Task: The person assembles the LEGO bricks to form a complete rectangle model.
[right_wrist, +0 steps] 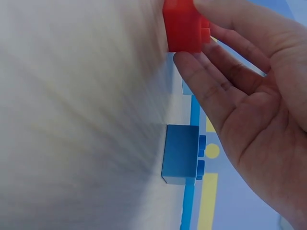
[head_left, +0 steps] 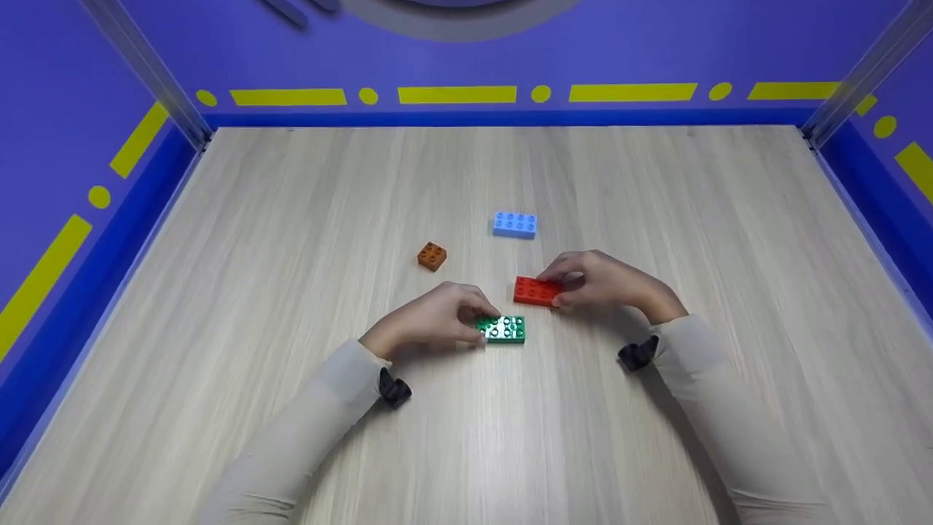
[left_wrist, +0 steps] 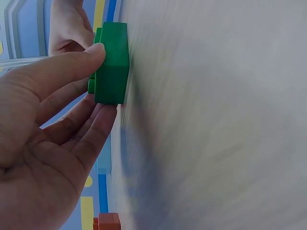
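Note:
My left hand (head_left: 439, 315) grips a green toy building brick (head_left: 508, 329) by its left end, thumb on the near side and fingers on the far side. Just beyond and to the right, a red brick (head_left: 533, 290) is held at its right end by my right hand (head_left: 601, 281). The two bricks are close together but apart, studs facing up. In the left wrist view the green brick (left_wrist: 112, 62) sits between thumb and fingertips. The right wrist view has the red brick (right_wrist: 182, 26) at the top, likewise between thumb and fingers.
A light blue brick (head_left: 514, 225) lies on the wooden table (head_left: 291, 219) beyond the red one. To its left is a smaller orange-brown brick (head_left: 431, 256), turned at an angle. Blue panels with yellow marks (head_left: 456, 95) wall the table's back and sides.

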Demonstrator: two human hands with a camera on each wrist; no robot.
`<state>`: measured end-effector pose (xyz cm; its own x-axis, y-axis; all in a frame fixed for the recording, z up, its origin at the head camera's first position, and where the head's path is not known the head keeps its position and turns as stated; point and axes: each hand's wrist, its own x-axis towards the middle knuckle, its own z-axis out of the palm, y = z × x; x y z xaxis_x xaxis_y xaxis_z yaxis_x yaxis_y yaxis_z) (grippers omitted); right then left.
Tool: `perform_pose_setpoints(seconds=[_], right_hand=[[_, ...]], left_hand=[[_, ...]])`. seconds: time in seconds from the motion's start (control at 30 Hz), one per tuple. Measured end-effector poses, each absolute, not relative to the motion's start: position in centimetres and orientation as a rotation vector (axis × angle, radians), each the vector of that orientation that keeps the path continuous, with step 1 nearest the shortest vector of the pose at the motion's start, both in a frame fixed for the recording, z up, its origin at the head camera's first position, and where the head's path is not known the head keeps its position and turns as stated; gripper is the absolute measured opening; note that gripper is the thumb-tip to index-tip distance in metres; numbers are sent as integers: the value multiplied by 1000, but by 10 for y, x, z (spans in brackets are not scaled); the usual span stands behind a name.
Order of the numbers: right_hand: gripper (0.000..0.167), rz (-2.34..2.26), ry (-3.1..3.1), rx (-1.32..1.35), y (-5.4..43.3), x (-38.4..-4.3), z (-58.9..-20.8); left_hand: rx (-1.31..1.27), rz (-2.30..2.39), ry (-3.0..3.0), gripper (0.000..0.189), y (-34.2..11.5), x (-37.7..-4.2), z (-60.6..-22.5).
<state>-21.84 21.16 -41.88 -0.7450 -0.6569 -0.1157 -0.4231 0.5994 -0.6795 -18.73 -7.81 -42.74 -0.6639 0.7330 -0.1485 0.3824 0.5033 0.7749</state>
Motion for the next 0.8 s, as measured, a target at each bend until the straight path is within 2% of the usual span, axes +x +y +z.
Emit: perform_pose_setpoints(seconds=[0.8], right_hand=[[35, -899, 2430, -837, 220, -214, -418]], left_hand=[[828, 1021, 2358, 36, -80, -196, -427]])
